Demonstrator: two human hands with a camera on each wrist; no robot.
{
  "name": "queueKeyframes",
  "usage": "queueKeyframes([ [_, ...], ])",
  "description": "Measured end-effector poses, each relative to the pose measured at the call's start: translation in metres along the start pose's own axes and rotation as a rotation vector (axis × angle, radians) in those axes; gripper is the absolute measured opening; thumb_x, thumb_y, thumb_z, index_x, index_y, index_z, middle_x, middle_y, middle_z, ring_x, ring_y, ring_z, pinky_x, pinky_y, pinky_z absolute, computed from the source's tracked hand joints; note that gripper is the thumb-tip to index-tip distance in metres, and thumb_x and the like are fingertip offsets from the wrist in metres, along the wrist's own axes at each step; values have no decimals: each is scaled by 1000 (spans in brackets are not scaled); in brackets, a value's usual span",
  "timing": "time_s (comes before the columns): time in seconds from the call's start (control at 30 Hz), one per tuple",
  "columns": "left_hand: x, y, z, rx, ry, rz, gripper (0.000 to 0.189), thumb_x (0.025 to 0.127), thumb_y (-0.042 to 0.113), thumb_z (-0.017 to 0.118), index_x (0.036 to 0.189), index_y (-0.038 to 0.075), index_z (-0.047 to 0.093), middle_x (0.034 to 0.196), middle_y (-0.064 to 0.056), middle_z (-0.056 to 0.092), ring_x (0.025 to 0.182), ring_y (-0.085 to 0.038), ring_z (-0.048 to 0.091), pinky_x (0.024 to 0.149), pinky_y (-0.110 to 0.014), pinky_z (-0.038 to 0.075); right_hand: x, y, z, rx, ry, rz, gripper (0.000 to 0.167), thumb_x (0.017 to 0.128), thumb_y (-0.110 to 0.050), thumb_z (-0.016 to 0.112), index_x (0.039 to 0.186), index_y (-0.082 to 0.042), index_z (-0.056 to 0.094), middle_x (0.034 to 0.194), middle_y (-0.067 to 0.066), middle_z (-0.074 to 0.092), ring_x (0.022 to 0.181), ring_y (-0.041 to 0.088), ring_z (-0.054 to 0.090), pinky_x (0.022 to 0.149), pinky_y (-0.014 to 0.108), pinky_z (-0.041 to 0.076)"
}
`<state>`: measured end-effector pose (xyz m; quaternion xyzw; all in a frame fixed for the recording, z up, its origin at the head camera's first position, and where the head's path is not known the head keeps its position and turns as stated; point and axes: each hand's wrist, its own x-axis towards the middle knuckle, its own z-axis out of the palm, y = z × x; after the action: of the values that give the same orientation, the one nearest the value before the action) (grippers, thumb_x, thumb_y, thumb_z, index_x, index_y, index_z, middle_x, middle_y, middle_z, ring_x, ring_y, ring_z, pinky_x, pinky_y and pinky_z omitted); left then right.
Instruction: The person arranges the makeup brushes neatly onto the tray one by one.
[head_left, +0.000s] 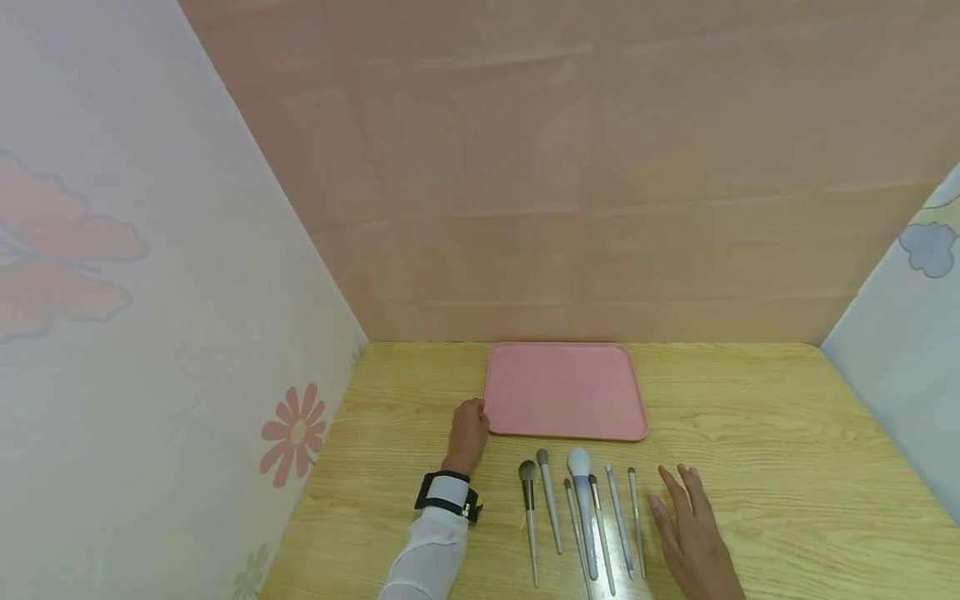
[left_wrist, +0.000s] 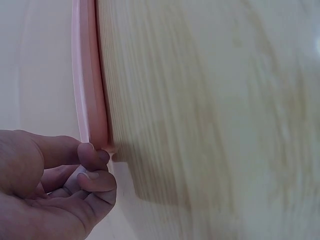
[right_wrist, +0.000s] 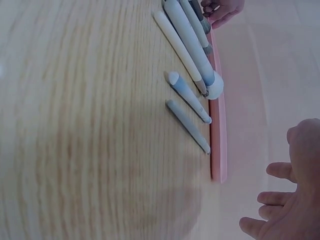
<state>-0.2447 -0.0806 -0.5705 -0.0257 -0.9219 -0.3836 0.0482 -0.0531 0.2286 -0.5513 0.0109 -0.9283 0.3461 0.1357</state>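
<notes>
A shallow pink tray (head_left: pixel 566 390) lies flat at the back of the table. My left hand (head_left: pixel 468 433) is at its left side near the front corner, with curled fingertips gripping the rim, as the left wrist view shows up close on the tray edge (left_wrist: pixel 92 75). In front of the tray, several makeup brushes lie side by side, bristles toward the tray. Among them are a large white-headed brush (head_left: pixel 583 500), a dark-headed brush (head_left: pixel 528 500) on the left and a thin brush (head_left: pixel 637 525) on the right. My right hand (head_left: pixel 693 533), fingers spread, holds nothing beside that thin brush.
The wood-grain table (head_left: pixel 765 433) ends against a pinkish-brown backdrop (head_left: pixel 600 208). A pale wall with a red flower (head_left: pixel 296 433) closes the left side, and another patterned panel (head_left: pixel 922 350) stands on the right. A strap (head_left: pixel 448 492) circles the left wrist.
</notes>
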Motion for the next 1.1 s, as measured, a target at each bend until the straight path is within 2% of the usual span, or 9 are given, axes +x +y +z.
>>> queueKeyframes([
  [0.23, 0, 4, 3, -9, 6, -10, 18, 90, -10, 56, 103, -10, 69, 100, -22, 69, 92, -30, 66, 74, -44, 55, 0, -1, 1, 6, -8, 9, 51, 105, -24, 44, 148, 2, 35, 152, 36, 23, 146, 53, 9, 98, 78, 24],
  [0.47, 1, 5, 9, 17, 9, -23, 20, 90, -8, 58, 107, -8, 69, 104, -22, 69, 98, -32, 67, 78, -42, 56, 0, 1, 2, 4, 0, 3, 50, 105, -24, 45, 148, 2, 36, 151, 35, 24, 147, 52, 10, 97, 77, 25],
  [0.57, 1, 5, 11, 26, 6, -23, 18, 90, -8, 59, 104, -7, 70, 102, -21, 69, 97, -31, 67, 78, -42, 56, 1, 1, 2, 4, 5, -1, 50, 105, -23, 45, 148, 2, 37, 151, 35, 25, 147, 51, 9, 98, 77, 25],
  [0.7, 0, 6, 11, 36, 8, -3, 14, 90, -9, 59, 98, -6, 70, 97, -20, 68, 92, -31, 67, 75, -42, 55, 1, 1, 3, 1, 9, -9, 50, 105, -23, 46, 147, 3, 37, 151, 36, 25, 147, 51, 9, 99, 77, 24],
  [0.9, -3, 10, 12, 32, 4, -6, 14, 92, -7, 58, 101, -7, 68, 95, -20, 67, 90, -28, 66, 72, -40, 54, 2, 2, 4, -4, 21, -23, 49, 104, -22, 47, 146, 4, 38, 149, 37, 27, 147, 52, 11, 101, 76, 22],
  [1.0, -3, 11, 13, 30, -1, -9, 10, 92, -7, 58, 94, -5, 68, 90, -16, 66, 82, -21, 61, 66, -35, 51, 3, 3, 4, -15, 47, -45, 48, 103, -19, 50, 142, 6, 41, 146, 37, 31, 141, 55, 19, 101, 75, 23],
  [1.1, -3, 12, 13, 34, -2, -7, 10, 92, -7, 58, 88, -3, 66, 86, -14, 65, 76, -17, 56, 62, -32, 48, 4, 1, 4, -54, 84, -45, 43, 101, -18, 55, 134, 8, 48, 134, 34, 45, 125, 52, 40, 95, 66, 36],
])
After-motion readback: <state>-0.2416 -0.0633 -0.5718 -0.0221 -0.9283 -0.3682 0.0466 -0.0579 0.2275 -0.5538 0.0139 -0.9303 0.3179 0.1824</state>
